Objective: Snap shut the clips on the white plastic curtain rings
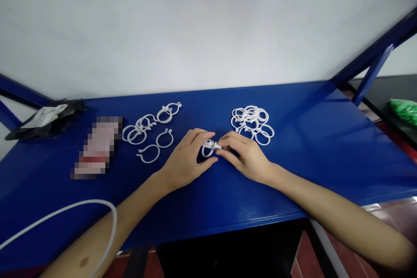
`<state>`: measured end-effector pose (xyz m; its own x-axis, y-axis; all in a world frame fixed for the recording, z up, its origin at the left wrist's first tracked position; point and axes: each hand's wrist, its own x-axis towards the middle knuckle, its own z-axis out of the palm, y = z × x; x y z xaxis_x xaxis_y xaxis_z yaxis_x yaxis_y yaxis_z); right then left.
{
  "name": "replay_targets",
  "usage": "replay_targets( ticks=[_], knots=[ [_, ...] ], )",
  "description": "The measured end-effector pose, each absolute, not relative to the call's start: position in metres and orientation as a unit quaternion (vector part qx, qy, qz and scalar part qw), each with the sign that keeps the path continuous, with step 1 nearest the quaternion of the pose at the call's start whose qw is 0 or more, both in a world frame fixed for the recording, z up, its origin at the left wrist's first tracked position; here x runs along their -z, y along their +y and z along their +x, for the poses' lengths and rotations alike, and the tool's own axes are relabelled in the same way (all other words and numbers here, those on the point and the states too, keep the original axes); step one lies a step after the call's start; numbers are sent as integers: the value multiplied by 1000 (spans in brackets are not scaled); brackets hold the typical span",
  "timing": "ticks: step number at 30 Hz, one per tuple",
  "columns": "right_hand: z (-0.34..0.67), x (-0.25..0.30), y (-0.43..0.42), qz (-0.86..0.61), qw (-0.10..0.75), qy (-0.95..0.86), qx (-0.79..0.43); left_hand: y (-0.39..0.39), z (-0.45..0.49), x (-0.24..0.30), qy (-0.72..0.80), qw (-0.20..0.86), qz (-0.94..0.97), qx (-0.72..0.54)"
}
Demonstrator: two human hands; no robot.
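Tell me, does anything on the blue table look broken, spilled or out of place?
Nothing stands out. The left hand and right hand hold one white ring; other rings lie flat in a scattered group and a pile.

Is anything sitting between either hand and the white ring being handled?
Nothing visible. The left hand and right hand both pinch the white ring directly, over the blue table; the spread rings and the ring heap lie apart, farther back.
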<state>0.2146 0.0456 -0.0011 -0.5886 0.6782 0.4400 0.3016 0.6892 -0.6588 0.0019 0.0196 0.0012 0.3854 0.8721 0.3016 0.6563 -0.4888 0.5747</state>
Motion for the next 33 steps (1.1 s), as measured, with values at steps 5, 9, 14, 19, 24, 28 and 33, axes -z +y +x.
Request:
replay_targets(
  ticks=[5, 9, 14, 19, 24, 28, 33],
  knots=[
    [216, -2, 45, -278, 365, -846, -272, 27, -1, 2, 473, 156, 820, -283],
    [216, -5, 45, -306, 352, -845, -259, 29, -3, -1, 481, 161, 808, -301],
    [217, -4, 44, -330, 328, -849, -251, 29, -4, -2, 479, 151, 803, -320],
    [217, -1, 45, -328, 306, -866, -223, 31, -5, -2, 506, 144, 788, -319],
    [218, -1, 46, -346, 298, -865, -207, 33, -9, 0, 534, 99, 785, -299],
    [219, -2, 45, -350, 294, -866, -204, 39, -15, 0, 555, 77, 775, -290],
    [219, -4, 44, -354, 301, -857, -221, 45, -24, 0, 568, 65, 781, -252]
  ],
)
